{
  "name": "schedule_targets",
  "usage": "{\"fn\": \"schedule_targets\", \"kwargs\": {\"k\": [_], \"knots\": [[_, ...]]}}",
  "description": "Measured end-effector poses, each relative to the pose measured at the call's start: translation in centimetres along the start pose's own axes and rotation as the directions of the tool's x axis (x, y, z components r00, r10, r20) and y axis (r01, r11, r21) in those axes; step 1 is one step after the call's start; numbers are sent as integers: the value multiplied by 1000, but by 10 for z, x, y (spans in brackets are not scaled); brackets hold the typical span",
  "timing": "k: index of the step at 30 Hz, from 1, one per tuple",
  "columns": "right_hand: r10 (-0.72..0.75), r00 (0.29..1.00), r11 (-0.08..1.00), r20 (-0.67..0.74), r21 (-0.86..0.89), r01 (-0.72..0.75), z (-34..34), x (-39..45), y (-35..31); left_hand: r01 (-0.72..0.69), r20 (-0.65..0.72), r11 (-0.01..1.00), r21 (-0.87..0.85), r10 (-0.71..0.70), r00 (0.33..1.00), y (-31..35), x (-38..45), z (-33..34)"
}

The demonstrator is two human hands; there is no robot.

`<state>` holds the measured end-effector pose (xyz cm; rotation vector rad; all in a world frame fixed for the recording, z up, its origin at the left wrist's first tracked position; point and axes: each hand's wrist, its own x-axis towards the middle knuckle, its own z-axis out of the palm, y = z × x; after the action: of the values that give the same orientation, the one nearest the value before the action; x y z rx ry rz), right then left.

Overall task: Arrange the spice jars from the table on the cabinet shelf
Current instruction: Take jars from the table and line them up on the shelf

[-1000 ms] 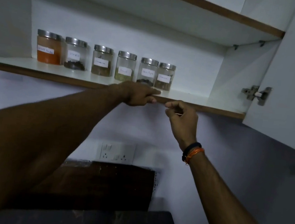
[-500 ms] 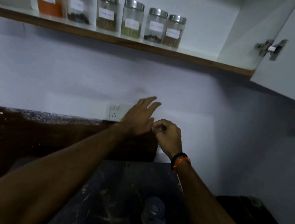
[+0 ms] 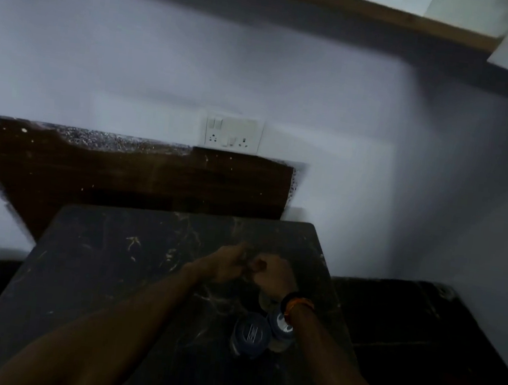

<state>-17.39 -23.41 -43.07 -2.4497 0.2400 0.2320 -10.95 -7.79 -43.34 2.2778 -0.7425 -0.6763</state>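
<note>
dark-lidded jars (partly behind right wrist) stand on marble table.

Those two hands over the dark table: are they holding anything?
Cannot be told. The left hand and right hand are curled together, blurred; neither touches the dark-lidded jars.
</note>
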Motion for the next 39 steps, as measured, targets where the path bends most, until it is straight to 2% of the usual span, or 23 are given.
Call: {"fn": "schedule_targets", "kwargs": {"k": [4, 12, 23, 28, 33, 37, 39], "knots": [[19, 995, 998, 102, -54, -13, 33, -15, 18, 106, 16, 992, -76, -105, 994, -22, -11, 33], [89, 996, 946, 20, -313, -79, 75, -48, 49, 303, 33, 867, -396, -316, 948, -42, -28, 84], [66, 998, 913, -23, -403, -70, 96, -61, 56, 408, 125, 733, -544, -410, 904, -52, -44, 119], [89, 996, 857, 20, -511, -66, 103, -64, 59, 469, 164, 640, -608, -477, 863, -63, -48, 135], [94, 995, 860, 28, -506, -67, 107, -63, 59, 482, 175, 545, -686, -520, 836, -66, -52, 146], [93, 996, 897, 6, -435, -82, 106, -61, 58, 459, 149, 477, -749, -553, 820, -66, -54, 151], [103, 995, 921, -4, -378, -97, 103, -57, 54, 434, 127, 405, -805, -597, 792, -67, -55, 152]]}}
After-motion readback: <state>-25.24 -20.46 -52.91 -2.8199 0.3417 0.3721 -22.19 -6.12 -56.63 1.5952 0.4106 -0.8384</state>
